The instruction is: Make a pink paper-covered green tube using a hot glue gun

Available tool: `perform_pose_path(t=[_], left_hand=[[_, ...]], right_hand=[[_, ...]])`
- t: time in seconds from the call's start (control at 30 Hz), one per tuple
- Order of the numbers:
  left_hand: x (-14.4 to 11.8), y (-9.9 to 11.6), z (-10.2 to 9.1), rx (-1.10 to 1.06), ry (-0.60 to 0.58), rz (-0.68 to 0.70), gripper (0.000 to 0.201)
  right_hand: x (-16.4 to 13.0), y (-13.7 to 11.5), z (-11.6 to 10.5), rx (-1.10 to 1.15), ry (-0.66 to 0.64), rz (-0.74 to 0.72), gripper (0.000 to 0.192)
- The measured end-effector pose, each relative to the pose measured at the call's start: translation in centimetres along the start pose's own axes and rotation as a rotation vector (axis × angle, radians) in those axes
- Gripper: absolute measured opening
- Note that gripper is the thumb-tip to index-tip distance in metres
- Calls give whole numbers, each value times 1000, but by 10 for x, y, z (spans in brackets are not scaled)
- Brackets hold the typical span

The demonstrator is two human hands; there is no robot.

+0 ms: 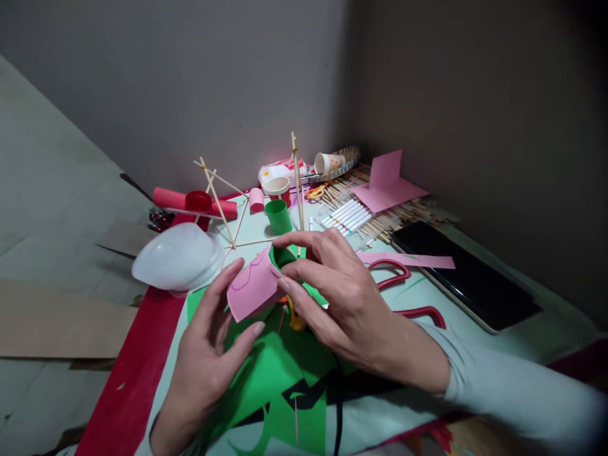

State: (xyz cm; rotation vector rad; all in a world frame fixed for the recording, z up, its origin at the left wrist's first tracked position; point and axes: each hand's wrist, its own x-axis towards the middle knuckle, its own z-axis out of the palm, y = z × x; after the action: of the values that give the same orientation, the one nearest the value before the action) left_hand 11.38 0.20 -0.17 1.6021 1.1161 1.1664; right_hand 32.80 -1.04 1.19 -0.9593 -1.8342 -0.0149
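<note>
My left hand and my right hand meet over the middle of the work surface. Together they hold a curved piece of pink paper with a pencil line on it. The left fingers pinch its lower left edge. My right thumb and fingers press the pink paper against a small green paper cup, which my right hand grips. Green paper sheets lie under both hands. Something small and orange shows just below the cup, mostly hidden.
A wooden stick frame stands behind the hands, next to a green cup, red rolls and a white bowl. Red-handled scissors, white pens, folded pink paper and a black phone lie at right.
</note>
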Motion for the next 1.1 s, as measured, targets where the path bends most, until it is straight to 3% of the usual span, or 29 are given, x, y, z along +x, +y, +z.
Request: perform_pose_path(t=[0.07, 0.17, 0.23, 0.37, 0.47, 0.63, 0.83, 0.97, 1.1], left_hand=[[1, 2, -7, 56, -32, 78, 68], [-3, 8, -9, 263, 133, 326, 50], [-6, 11, -5, 456, 212, 532, 48], [-7, 12, 10, 606, 58, 731, 58], [-5, 12, 14, 609, 45, 737, 56], [-6, 13, 12, 625, 75, 653, 20], [-8, 9, 4, 670, -74, 681, 10], [-8, 8, 3, 618, -117, 662, 17], [-8, 9, 3, 565, -149, 644, 16]], right_hand=[[1, 1, -4, -127, -21, -83, 20], [1, -1, -6, -276, -75, -169, 28], [0, -3, -4, -304, -133, -211, 35], [-2, -6, 3, -269, -216, -281, 34], [-4, -5, 7, -255, -206, -301, 30], [-5, -2, 9, -213, -240, -290, 31], [-3, 1, 9, 72, -230, -138, 17], [4, 8, 1, 283, -411, -30, 19], [10, 16, -8, 466, -556, -42, 16]])
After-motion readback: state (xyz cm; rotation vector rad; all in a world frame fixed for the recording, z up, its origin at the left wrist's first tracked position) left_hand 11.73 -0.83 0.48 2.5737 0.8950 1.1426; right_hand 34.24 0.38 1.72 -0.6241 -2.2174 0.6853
